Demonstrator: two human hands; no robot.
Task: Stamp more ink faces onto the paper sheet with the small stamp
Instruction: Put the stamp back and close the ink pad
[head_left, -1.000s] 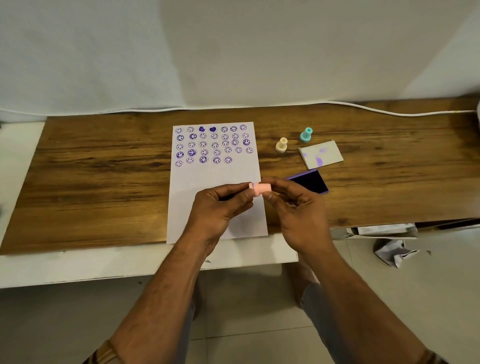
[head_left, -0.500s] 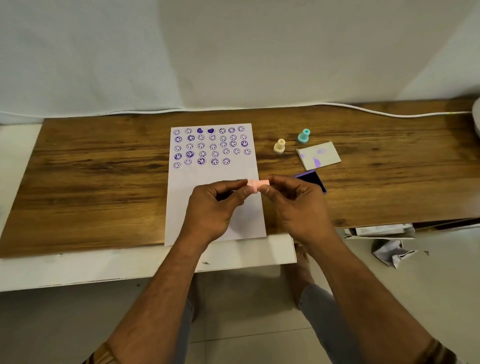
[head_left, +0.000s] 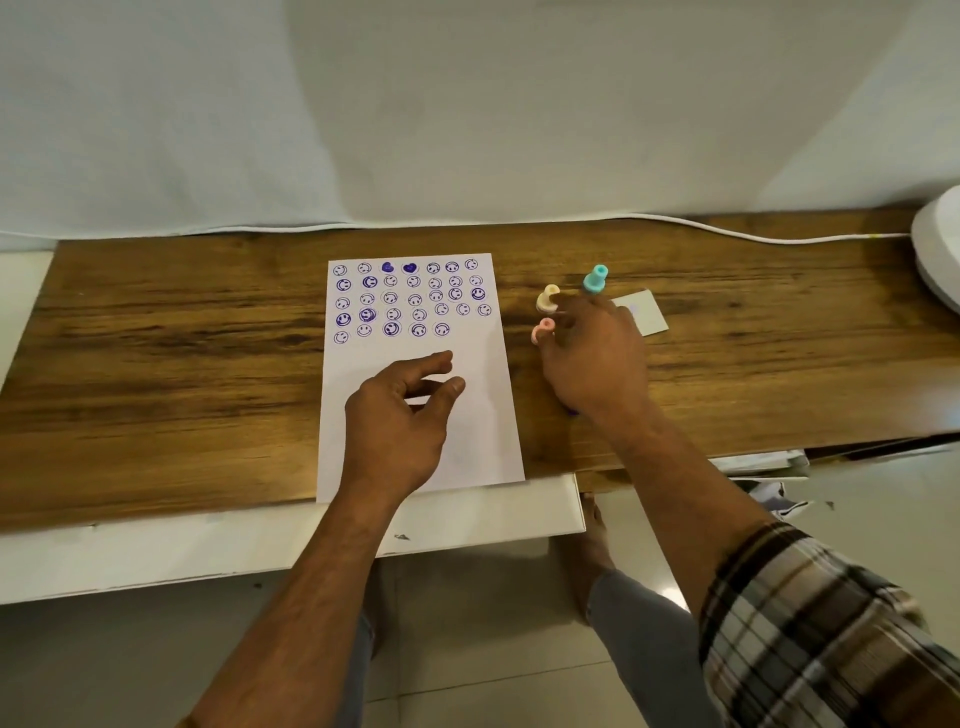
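The white paper sheet (head_left: 483, 441) lies on the wooden table (head_left: 156, 364), its upper part covered with rows of purple ink faces (head_left: 410, 299). My left hand (head_left: 400, 415) hovers over the blank lower half with fingers apart, holding nothing. My right hand (head_left: 592, 358) reaches to the right of the sheet. Its thumb and fingertips pinch the small pink stamp (head_left: 543, 327) down at the tabletop. Just beyond stand a cream stamp (head_left: 548, 299) and a teal stamp (head_left: 595, 278). The ink pad is hidden under my right hand.
A white card with purple smudges (head_left: 647, 312) lies behind my right hand. A white cable (head_left: 727, 235) runs along the back edge. A white rounded object (head_left: 940, 254) sits at the far right. Crumpled paper (head_left: 779, 501) lies below the table's right end.
Both hands held the pink stamp together over the sheet's right edge. Now my left hand has let go and my right hand has carried the stamp right, beside the other stamps.
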